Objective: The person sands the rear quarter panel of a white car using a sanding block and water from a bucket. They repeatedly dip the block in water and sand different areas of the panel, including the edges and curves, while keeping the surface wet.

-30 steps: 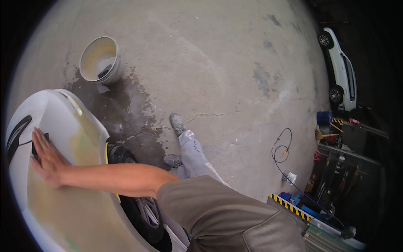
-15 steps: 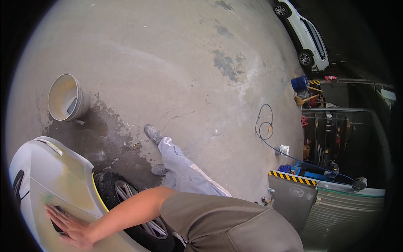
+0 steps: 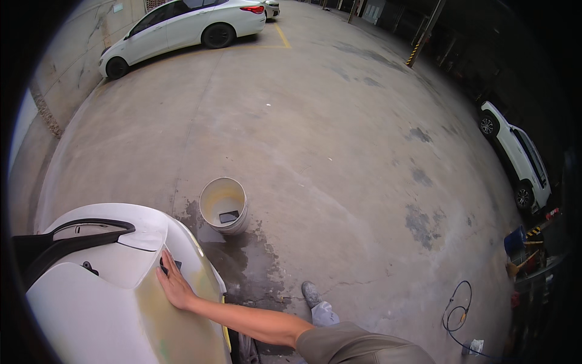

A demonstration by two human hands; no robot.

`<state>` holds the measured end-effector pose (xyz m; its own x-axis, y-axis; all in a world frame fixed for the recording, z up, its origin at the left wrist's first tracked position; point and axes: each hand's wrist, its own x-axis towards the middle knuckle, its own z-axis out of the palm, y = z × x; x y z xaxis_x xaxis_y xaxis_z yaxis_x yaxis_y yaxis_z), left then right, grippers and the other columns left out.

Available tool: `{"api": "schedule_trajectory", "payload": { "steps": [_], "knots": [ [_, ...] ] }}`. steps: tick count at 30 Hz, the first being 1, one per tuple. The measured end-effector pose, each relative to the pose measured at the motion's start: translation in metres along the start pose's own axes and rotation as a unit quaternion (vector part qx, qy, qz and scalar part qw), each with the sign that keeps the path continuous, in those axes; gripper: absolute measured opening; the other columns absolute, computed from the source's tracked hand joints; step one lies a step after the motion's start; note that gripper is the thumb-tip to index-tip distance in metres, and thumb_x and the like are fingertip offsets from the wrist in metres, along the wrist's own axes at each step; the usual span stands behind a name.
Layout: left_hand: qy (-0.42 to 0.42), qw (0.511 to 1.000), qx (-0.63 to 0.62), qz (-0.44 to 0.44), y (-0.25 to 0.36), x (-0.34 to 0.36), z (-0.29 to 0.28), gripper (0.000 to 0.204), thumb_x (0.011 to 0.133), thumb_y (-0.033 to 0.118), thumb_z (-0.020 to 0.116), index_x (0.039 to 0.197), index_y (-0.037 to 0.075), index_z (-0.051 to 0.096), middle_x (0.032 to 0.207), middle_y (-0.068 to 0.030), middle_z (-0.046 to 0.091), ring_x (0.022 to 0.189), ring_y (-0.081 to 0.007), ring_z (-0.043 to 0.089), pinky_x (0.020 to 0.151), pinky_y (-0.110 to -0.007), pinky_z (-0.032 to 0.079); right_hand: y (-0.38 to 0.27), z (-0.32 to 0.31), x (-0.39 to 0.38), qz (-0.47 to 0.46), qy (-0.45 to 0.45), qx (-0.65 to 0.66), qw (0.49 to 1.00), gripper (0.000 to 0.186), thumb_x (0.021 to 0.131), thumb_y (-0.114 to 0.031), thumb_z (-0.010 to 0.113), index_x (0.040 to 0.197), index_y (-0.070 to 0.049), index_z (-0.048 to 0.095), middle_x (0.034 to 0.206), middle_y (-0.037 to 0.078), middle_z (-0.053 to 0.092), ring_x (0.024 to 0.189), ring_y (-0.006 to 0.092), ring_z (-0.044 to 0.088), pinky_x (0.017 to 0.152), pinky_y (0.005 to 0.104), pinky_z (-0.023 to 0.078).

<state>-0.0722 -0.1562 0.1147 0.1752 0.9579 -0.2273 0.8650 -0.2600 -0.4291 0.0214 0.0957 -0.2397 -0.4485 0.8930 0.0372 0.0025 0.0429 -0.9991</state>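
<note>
My right hand (image 3: 176, 288) lies over a dark flat pad (image 3: 174, 266), which looks like a sanding pad, pressing it against a car's rear body panel (image 3: 182, 315). That panel is white with patchy yellowish, sanded-looking areas and a small green smear. My fingers are stretched along the pad and cover most of it. Left of my hand, the dark rubber-edged opening (image 3: 91, 225) of the car shows. My left hand is out of sight.
A pale bucket (image 3: 240, 225) with a dark rectangular piece inside stands beyond the car on wet concrete. My shoe (image 3: 311, 294) is right of it. A blue hose (image 3: 450, 321) curls on the floor at right. A white sedan (image 3: 182, 30) and another white car (image 3: 518, 158) are parked farther off.
My view has swung left and up, bringing the sedan and the wall into sight. My right hand has slid the dark pad along the panel, toward the rubber-edged opening.
</note>
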Motion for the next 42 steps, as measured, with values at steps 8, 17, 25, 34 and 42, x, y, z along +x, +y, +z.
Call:
{"api": "schedule_trajectory", "payload": {
  "steps": [8,17,25,34,42],
  "knots": [
    [-0.024,0.999,-0.022,-0.019,0.003,0.008,-0.005,0.064,0.110,0.042,0.038,0.158,0.000,0.046,0.164,-0.0271,0.043,0.152,-0.0532,0.037,0.125,-0.067,0.026,0.026,0.002,0.020,0.020,-0.003,0.025,0.999,0.081,0.115,-0.045,0.035,0.168,0.006,0.002,0.178,0.025,0.003,0.166,0.0338,0.002,0.134,0.0397,0.006],
    [-0.010,0.998,-0.056,-0.034,0.006,0.015,-0.015,0.063,0.108,0.040,0.047,0.155,-0.001,0.050,0.162,-0.0260,0.047,0.151,-0.0538,0.038,0.124,-0.068,0.028,-0.023,-0.031,0.031,0.048,-0.044,0.020,0.998,0.076,0.115,-0.038,0.029,0.167,0.006,-0.005,0.178,0.023,-0.003,0.166,0.0345,-0.001,0.134,0.0436,0.004],
    [-0.143,0.987,0.042,-0.059,0.006,0.005,-0.015,0.088,0.102,0.063,0.040,0.163,0.000,0.039,0.166,-0.0299,0.038,0.156,-0.0562,0.027,0.126,-0.070,0.016,-0.017,-0.010,-0.046,0.020,-0.004,-0.006,1.000,0.080,0.114,-0.039,0.037,0.166,0.009,-0.001,0.176,0.030,0.001,0.164,0.0419,0.002,0.134,0.0468,0.005],
    [-0.128,0.988,0.073,-0.041,0.001,0.005,-0.010,0.087,0.100,0.063,0.044,0.162,0.001,0.042,0.167,-0.0285,0.038,0.157,-0.0528,0.028,0.127,-0.068,0.016,-0.011,-0.006,-0.065,-0.071,0.002,-0.008,0.997,0.081,0.114,-0.039,0.035,0.166,0.010,-0.004,0.176,0.030,-0.003,0.165,0.0422,-0.003,0.133,0.0471,0.004],
    [-0.146,0.986,0.065,-0.041,-0.001,0.005,-0.012,0.087,0.100,0.059,0.048,0.161,-0.004,0.040,0.164,-0.0351,0.038,0.152,-0.0616,0.030,0.122,-0.074,0.021,-0.010,-0.014,-0.080,-0.071,0.008,0.035,0.997,0.086,0.112,-0.047,0.036,0.165,0.012,0.001,0.172,0.037,0.005,0.162,0.0498,0.004,0.132,0.0527,0.007]
  ]
}}
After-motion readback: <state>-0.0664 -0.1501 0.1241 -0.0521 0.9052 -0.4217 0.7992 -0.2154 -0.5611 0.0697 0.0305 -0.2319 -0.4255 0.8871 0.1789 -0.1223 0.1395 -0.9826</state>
